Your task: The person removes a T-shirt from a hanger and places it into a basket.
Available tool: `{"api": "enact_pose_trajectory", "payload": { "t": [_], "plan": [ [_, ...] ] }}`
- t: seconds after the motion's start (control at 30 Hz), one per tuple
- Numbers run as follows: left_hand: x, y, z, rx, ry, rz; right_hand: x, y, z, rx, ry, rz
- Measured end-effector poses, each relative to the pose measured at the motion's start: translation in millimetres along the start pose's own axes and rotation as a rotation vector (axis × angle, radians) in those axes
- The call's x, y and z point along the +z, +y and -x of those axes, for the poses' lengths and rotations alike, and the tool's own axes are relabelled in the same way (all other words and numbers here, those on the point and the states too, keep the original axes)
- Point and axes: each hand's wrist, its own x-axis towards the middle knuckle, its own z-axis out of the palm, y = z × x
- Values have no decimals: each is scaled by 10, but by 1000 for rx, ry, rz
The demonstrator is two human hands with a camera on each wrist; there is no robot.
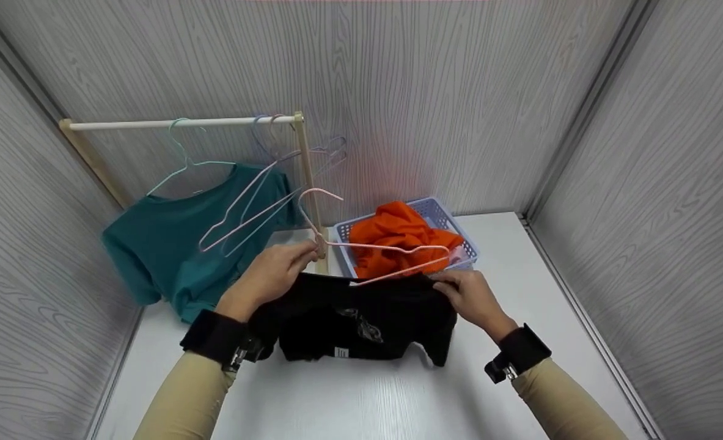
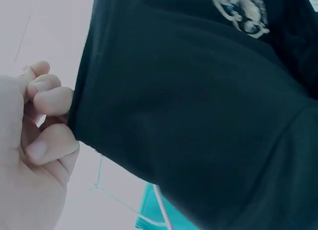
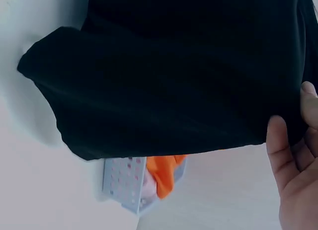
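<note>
A black T-shirt (image 1: pixel 392 311) with a pale print and a small white label hangs between both hands, above the table. My left hand (image 1: pixel 275 272) pinches its edge on the left; the left wrist view shows these curled fingers (image 2: pixel 52 101) at the cloth's border. On the other side, my right hand (image 1: pixel 468 296) grips the upper right corner between thumb and fingers. A pink hanger (image 1: pixel 385 246) stands behind the top edge, its hook up near the left fingertips. The cloth hides its lower bar in part, and I cannot tell whether the left hand touches it.
A rack with a white rail (image 1: pixel 129 125) stands at the back left. On it hang a teal shirt (image 1: pixel 172 244) on a mint hanger (image 1: pixel 184 162) and several bare hangers (image 1: pixel 239 226). Behind the T-shirt, a lavender basket (image 1: pixel 444 214) holds orange cloth (image 1: pixel 398 238).
</note>
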Motion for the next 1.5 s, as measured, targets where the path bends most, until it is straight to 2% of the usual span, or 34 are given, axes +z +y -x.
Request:
{"api": "enact_pose_trajectory", "payload": {
  "t": [0.2,0.3,0.47,0.6,0.73,0.93,1.07,1.2,1.33,1.43,1.5],
  "plan": [
    [9,138,-147,12,-44,31,233,-129,-5,45,-74,-89],
    [18,202,-217,10,-63,38,341,-210,-22,35,-131,-101],
    [69,315,-348,48,-46,4,522,-368,-56,10,-232,-118],
    [136,397,-449,51,-45,15,668,-482,-69,-37,-277,-106],
    [198,469,-531,61,-49,80,809,-571,-72,-72,-306,-105],
    [268,535,-606,79,-52,192,1005,-712,-85,0,-356,-127],
    [328,559,-647,89,-43,257,1174,-882,-121,10,-331,-124],
    [373,581,-673,67,-27,284,1329,-1063,-148,-57,-225,-74],
    [405,571,-671,28,-1,274,1396,-1184,-135,-213,-148,-19],
    [433,553,-659,-5,-10,291,1411,-1237,-116,-323,-193,-12],
    [448,540,-651,-21,-23,313,1423,-1246,-100,-346,-253,-14]
  ]
}}
